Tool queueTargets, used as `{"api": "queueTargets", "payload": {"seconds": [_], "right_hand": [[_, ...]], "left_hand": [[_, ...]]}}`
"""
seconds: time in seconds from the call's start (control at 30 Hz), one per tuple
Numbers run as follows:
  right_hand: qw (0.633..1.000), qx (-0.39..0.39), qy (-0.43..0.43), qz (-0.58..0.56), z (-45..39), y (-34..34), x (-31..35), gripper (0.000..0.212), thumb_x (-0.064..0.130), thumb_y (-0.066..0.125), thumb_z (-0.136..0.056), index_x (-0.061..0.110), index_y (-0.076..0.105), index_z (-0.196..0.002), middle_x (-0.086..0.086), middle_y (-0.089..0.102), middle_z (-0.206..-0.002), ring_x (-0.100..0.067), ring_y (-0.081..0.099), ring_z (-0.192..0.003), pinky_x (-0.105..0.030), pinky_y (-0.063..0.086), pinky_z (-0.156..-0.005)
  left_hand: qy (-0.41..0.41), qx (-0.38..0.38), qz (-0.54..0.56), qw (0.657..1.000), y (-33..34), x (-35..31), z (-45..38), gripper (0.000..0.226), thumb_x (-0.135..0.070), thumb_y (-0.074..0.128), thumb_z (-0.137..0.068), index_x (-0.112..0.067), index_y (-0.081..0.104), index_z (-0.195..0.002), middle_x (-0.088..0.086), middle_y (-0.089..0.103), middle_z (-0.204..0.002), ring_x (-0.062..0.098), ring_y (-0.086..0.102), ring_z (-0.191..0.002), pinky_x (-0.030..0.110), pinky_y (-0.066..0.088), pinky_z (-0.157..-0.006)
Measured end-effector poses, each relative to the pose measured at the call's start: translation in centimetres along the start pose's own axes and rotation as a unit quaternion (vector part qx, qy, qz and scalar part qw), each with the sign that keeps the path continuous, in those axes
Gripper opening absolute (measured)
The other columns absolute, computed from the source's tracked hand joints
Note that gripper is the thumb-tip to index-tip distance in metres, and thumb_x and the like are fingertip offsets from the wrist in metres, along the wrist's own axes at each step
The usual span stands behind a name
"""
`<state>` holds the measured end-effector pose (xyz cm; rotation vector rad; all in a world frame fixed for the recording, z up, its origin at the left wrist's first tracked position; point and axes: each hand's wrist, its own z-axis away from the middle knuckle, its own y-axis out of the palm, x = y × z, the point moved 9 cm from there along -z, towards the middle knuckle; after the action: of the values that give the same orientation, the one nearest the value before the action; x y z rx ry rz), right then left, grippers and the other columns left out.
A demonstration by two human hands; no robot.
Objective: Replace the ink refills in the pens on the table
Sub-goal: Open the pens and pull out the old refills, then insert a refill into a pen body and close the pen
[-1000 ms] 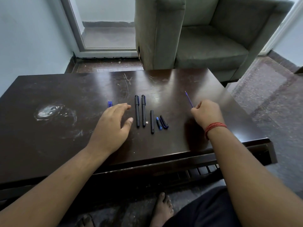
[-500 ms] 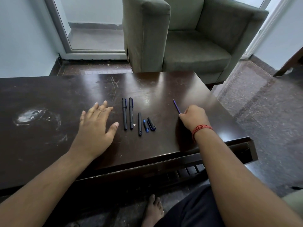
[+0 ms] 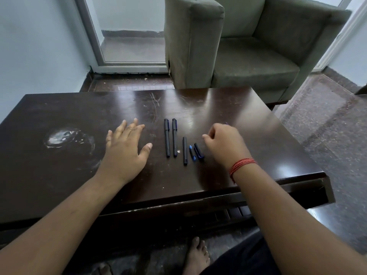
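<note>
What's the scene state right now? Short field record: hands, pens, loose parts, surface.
left hand: flat on table, fingers straight, holding nothing
right hand: fingers curled, just right of the loose parts; what it grips is hidden
whole pens: two, side by side, capped
loose parts: barrel, blue-tipped piece, cap, lying apart
table: dark wood, scratched

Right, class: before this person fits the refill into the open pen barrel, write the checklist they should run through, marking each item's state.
1. Open barrel lies free on the table: ok.
2. Blue tip piece and cap lie beside it: ok.
3. Two capped pens set apart: ok.
4. Right hand holds a refill: cannot tell, only a purple tip shows.
5. Left hand free, flat on table: ok.
</note>
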<state>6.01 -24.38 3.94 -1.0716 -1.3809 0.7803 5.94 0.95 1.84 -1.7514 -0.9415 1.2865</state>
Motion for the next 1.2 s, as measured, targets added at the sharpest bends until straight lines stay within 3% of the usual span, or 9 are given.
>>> {"api": "queueTargets", "payload": {"seconds": [0.13,0.4,0.53,0.63,0.7,0.83,0.93,1.03,1.2], "right_hand": [[0.991,0.03,-0.102,0.081,1.9,2.7,5.3,0.03,0.039,0.054,-0.094,0.01,0.061,-0.092,-0.01,0.064,-0.097,-0.032,0.059,-0.096,-0.035,0.046,-0.08],[0.982,0.054,-0.095,0.157,2.5,5.1,6.3,0.028,0.037,0.051,-0.095,0.012,0.063,-0.098,-0.01,0.063,-0.105,-0.032,0.055,-0.103,-0.038,0.046,-0.081],[0.986,0.038,-0.087,0.136,2.3,3.8,6.7,0.025,0.037,0.051,-0.093,0.015,0.054,-0.083,-0.01,0.062,-0.094,-0.033,0.057,-0.097,-0.037,0.045,-0.078],[0.995,0.016,-0.084,0.043,2.4,2.1,7.7,0.031,0.037,0.052,-0.09,0.011,0.052,-0.075,-0.006,0.058,-0.08,-0.03,0.059,-0.084,-0.034,0.045,-0.07],[0.996,0.017,-0.086,-0.027,3.1,1.9,9.0,0.031,0.038,0.056,-0.088,0.012,0.057,-0.073,-0.004,0.062,-0.077,-0.026,0.059,-0.078,-0.034,0.047,-0.068],[0.987,0.043,-0.129,-0.086,4.8,3.3,12.1,0.028,0.035,0.057,-0.089,0.016,0.052,-0.069,-0.003,0.061,-0.077,-0.023,0.058,-0.075,-0.035,0.046,-0.067],[0.98,0.05,-0.164,-0.1,4.9,4.3,13.9,0.02,0.031,0.057,-0.091,0.016,0.056,-0.077,-0.004,0.063,-0.083,-0.022,0.058,-0.08,-0.034,0.046,-0.073],[0.979,0.058,-0.157,-0.114,4.4,5.0,14.1,0.026,0.041,0.058,-0.094,0.016,0.062,-0.088,0.003,0.059,-0.086,-0.013,0.054,-0.08,-0.029,0.047,-0.072],[0.984,0.082,-0.142,-0.076,3.3,6.5,13.7,0.02,0.035,0.057,-0.096,0.017,0.063,-0.092,0.002,0.061,-0.093,-0.014,0.057,-0.085,-0.031,0.051,-0.078]], "left_hand": [[0.002,0.04,-0.049,0.998,0.7,0.6,0.4,0.064,-0.044,0.046,-0.098,-0.021,0.027,-0.155,-0.003,0.015,-0.166,0.02,-0.002,-0.154,0.056,-0.001,-0.122],[0.001,0.046,-0.059,0.997,0.7,1.1,0.6,0.063,-0.047,0.041,-0.1,-0.021,0.026,-0.155,-0.003,0.013,-0.166,0.02,-0.006,-0.154,0.057,-0.002,-0.122],[0.034,-0.028,-0.014,0.999,-0.6,0.5,0.5,0.045,-0.037,0.053,-0.098,-0.016,0.052,-0.138,-0.001,0.046,-0.151,0.023,0.025,-0.148,0.05,0.012,-0.121],[0.013,-0.079,0.131,0.988,-1.8,-0.2,0.9,0.02,-0.028,0.06,-0.096,-0.016,0.066,-0.111,-0.004,0.066,-0.111,0.018,0.057,-0.113,0.027,0.041,-0.098],[-0.069,-0.017,0.262,0.963,-0.4,-0.2,1.0,0.016,-0.031,0.059,-0.097,-0.019,0.068,-0.101,-0.008,0.07,-0.097,0.012,0.065,-0.092,0.022,0.05,-0.084],[-0.179,0.056,0.484,0.855,2.1,-0.3,1.6,0.025,-0.03,0.062,-0.096,-0.008,0.072,-0.091,0.004,0.074,-0.081,0.018,0.069,-0.075,0.032,0.057,-0.07],[-0.213,0.039,0.518,0.828,1.3,0.9,1.5,0.022,-0.023,0.066,-0.094,-0.006,0.071,-0.081,0.007,0.071,-0.073,0.019,0.065,-0.067,0.034,0.056,-0.065],[-0.257,0.003,0.543,0.799,-0.1,3.5,1.2,0.02,-0.017,0.063,-0.096,-0.001,0.066,-0.085,0.008,0.063,-0.067,0.015,0.059,-0.055,0.029,0.058,-0.051],[-0.289,-0.029,0.542,0.789,-2.2,7.6,1.1,0.018,-0.017,0.064,-0.096,0.001,0.066,-0.096,0.009,0.063,-0.073,0.014,0.061,-0.058,0.035,0.063,-0.06]]}}
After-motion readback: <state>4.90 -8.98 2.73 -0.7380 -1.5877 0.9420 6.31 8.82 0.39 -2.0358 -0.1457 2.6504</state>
